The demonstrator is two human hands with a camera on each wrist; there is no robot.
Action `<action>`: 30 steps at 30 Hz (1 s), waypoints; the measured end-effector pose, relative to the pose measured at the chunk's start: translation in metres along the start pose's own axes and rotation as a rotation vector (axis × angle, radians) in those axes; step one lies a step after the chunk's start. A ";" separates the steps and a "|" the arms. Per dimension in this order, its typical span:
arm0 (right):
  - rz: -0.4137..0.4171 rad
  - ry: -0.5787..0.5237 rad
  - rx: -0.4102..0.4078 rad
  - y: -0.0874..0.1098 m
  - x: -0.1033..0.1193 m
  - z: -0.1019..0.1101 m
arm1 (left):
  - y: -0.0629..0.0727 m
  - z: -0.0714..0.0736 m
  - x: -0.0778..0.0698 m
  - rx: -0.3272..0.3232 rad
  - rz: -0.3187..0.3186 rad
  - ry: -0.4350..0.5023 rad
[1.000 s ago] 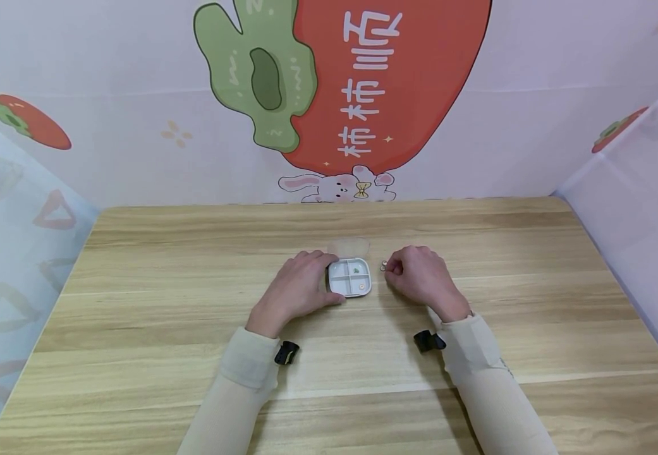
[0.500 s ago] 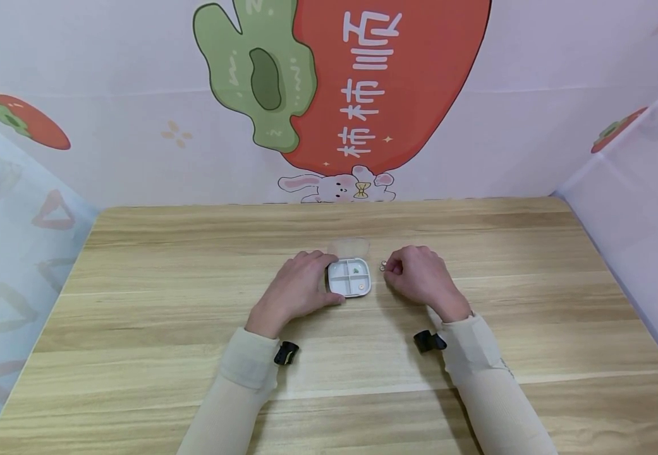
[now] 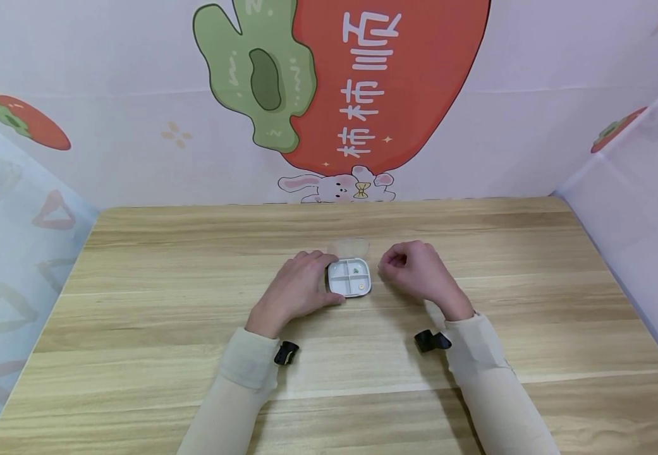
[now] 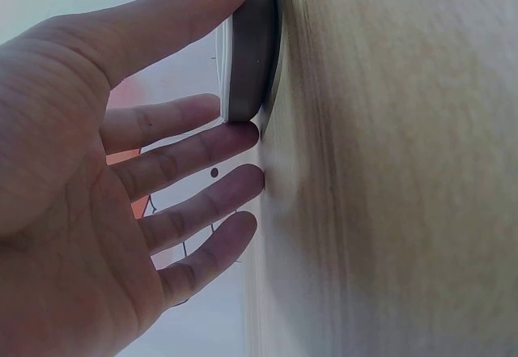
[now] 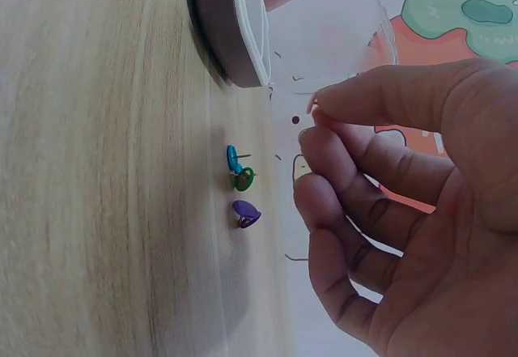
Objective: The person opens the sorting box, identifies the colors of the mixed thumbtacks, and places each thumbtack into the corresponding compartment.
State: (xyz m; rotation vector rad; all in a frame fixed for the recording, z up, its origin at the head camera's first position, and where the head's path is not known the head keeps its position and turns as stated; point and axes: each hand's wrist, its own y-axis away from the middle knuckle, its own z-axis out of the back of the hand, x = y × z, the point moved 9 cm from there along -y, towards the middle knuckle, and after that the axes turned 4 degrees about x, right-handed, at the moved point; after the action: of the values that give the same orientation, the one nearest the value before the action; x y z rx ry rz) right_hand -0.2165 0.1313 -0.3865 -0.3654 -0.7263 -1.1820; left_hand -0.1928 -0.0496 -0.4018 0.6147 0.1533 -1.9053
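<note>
My left hand grips the left side of a small pill box, thumb at the front edge and forefinger at the back. Four-part and white inside with a dark outer wall, the box has its clear lid swung open behind. A green piece lies in its back right compartment and a pale orange one in the front right. Right of the box, my right hand pinches a tiny orange-pink piece between thumb and forefinger, mostly covered by the fingertips.
On the wooden table, below the right hand, lie blue, green and purple round-headed studs with thin pins. The hand hides them in the head view. A printed cloth stands behind the table.
My right hand has lifted slightly and shifted a little left, its wrist turning; two small pale pieces seen at its fingertips earlier are now hidden. The left hand and box have stayed put.
</note>
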 end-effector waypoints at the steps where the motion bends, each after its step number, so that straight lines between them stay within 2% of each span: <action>1: -0.005 -0.010 0.002 0.000 0.000 0.000 | 0.000 0.000 0.000 0.000 -0.001 0.001; 30: 0.034 -0.339 0.100 -0.002 0.002 -0.009 | 0.000 0.000 0.000 0.000 -0.001 -0.003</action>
State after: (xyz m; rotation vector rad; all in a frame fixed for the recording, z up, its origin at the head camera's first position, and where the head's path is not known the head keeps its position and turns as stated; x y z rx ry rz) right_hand -0.2149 0.1236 -0.3916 -0.4993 -1.0649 -1.0579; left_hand -0.1932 -0.0497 -0.4022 0.6119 0.1522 -1.9065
